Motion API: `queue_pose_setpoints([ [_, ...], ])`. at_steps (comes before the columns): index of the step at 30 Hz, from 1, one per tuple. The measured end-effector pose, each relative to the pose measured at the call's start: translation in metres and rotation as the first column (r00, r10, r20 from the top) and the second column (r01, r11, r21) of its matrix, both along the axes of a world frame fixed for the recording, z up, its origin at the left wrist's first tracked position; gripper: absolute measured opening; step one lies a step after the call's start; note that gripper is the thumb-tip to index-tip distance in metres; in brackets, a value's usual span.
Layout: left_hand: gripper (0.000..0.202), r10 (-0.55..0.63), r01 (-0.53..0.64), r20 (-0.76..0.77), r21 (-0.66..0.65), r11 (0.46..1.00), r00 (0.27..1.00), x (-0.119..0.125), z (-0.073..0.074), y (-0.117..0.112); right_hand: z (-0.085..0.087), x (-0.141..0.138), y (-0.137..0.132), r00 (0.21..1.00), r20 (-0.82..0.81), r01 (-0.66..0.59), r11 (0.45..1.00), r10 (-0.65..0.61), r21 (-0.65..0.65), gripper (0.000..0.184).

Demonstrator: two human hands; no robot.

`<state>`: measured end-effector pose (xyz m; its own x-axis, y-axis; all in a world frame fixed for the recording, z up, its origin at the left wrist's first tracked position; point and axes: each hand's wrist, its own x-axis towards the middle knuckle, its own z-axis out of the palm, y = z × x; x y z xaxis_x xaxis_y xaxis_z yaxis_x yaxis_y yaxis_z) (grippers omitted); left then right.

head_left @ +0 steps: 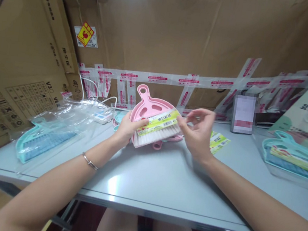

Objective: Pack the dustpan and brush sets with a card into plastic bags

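Observation:
My left hand grips the left side of a pink dustpan, its thumb pressing on the front. A brush with pale bristles sits in the pan, and a yellow-green label lies across it. With thumb and fingers bent together, my right hand pinches the label's right end. Behind and under the held set, more pink and teal dustpan parts show, mostly hidden. Just beyond my right wrist lie loose yellow-green labels.
At left on the table is a bagged teal dustpan with brush, beside crumpled clear plastic bags. Another labelled teal set lies at right. A phone stands against the large cardboard box behind.

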<state>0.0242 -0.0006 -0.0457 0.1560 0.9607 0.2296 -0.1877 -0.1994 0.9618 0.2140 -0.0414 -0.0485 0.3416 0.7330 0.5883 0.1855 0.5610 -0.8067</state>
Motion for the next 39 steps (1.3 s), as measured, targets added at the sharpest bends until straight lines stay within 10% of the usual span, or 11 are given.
queue_pose_setpoints([
  [3, 0.048, 0.023, -0.021, 0.113, -0.016, 1.000, 0.993, -0.002, 0.005, 0.003, 0.002, 0.001, 0.003, 0.982, -0.147, 0.120, 0.993, -0.115, 0.023, 0.055],
  [5, 0.048, 0.047, -0.042, 0.165, -0.029, 0.999, 0.985, -0.002, 0.007, 0.003, 0.000, -0.004, 0.006, 0.954, -0.297, -0.087, 0.988, 0.044, -0.131, 0.058],
  [10, 0.048, 0.037, -0.040, 0.153, 0.017, 0.999, 0.987, 0.008, 0.002, -0.006, -0.005, -0.030, 0.005, 0.678, -0.635, -0.632, 0.735, 0.370, -0.246, 0.045],
  [18, 0.044, 0.123, -0.041, -0.253, 0.308, 0.950, 0.959, -0.005, 0.015, -0.001, 0.000, -0.031, -0.004, 0.605, -0.729, -0.606, 0.779, 0.319, -0.163, 0.031],
  [21, 0.037, 0.463, -0.183, -0.485, 0.518, 0.836, 0.742, -0.052, 0.038, 0.015, -0.002, -0.027, -0.003, 0.597, -0.727, -0.618, 0.772, 0.339, -0.148, 0.034],
  [23, 0.039, 0.655, -0.258, -0.647, 0.606, 0.752, 0.391, -0.089, 0.047, 0.026, -0.005, -0.025, -0.003, 0.583, -0.745, -0.615, 0.775, 0.324, -0.143, 0.036],
  [25, 0.046, 0.572, -0.310, -0.817, 0.526, 0.792, 0.073, -0.121, 0.049, 0.034, -0.007, -0.023, -0.002, 0.571, -0.766, -0.609, 0.778, 0.296, -0.153, 0.037],
  [27, 0.041, 0.446, -0.365, -0.890, 0.449, 0.816, -0.098, -0.145, 0.046, 0.040, -0.007, -0.020, -0.002, 0.572, -0.776, -0.604, 0.777, 0.267, -0.177, 0.040],
  [33, 0.009, 0.476, -0.464, -0.858, 0.508, 0.726, -0.195, -0.149, 0.058, 0.031, -0.003, -0.018, -0.006, 0.587, -0.773, -0.625, 0.742, 0.240, -0.243, 0.040],
  [39, 0.022, 0.763, -0.180, -0.620, 0.784, 0.594, -0.184, -0.086, 0.065, 0.010, -0.002, -0.022, -0.016, 0.617, -0.729, -0.709, 0.612, 0.298, -0.350, 0.043],
])
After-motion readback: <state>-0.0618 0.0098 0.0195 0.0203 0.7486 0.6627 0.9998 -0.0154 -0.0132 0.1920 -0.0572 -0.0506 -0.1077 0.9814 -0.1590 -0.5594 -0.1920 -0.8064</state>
